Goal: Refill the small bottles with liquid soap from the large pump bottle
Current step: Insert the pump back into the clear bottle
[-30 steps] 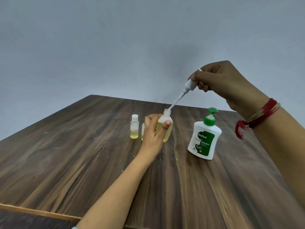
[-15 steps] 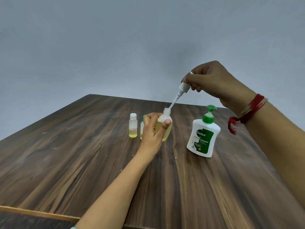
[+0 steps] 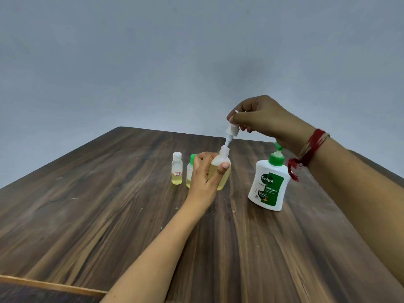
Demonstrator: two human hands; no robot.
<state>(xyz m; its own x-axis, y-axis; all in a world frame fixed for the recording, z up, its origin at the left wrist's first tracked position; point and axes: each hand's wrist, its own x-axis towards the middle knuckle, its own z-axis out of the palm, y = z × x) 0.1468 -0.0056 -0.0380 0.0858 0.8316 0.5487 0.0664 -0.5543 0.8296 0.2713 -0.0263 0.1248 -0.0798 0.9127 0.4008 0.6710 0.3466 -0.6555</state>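
Note:
My left hand (image 3: 204,171) grips a small round bottle (image 3: 222,169) of yellowish liquid that stands on the table. My right hand (image 3: 260,115) pinches a white spray-pump cap (image 3: 232,130) above it, and the cap's tube reaches down into the bottle's open neck. The large white pump bottle (image 3: 268,184) with a green pump and green label stands to the right, untouched. Left of my left hand stand a small clear bottle with a white cap (image 3: 177,168) and a green-capped small bottle (image 3: 190,171), which my fingers half hide.
The dark wooden table (image 3: 87,204) has a light edge strip at the near left. A plain grey wall rises behind the far edge. A red thread band circles my right wrist.
My right hand has lowered the pump cap and moved it left, so more of the tube sits inside the bottle's neck. My left hand keeps hold of the bottle.

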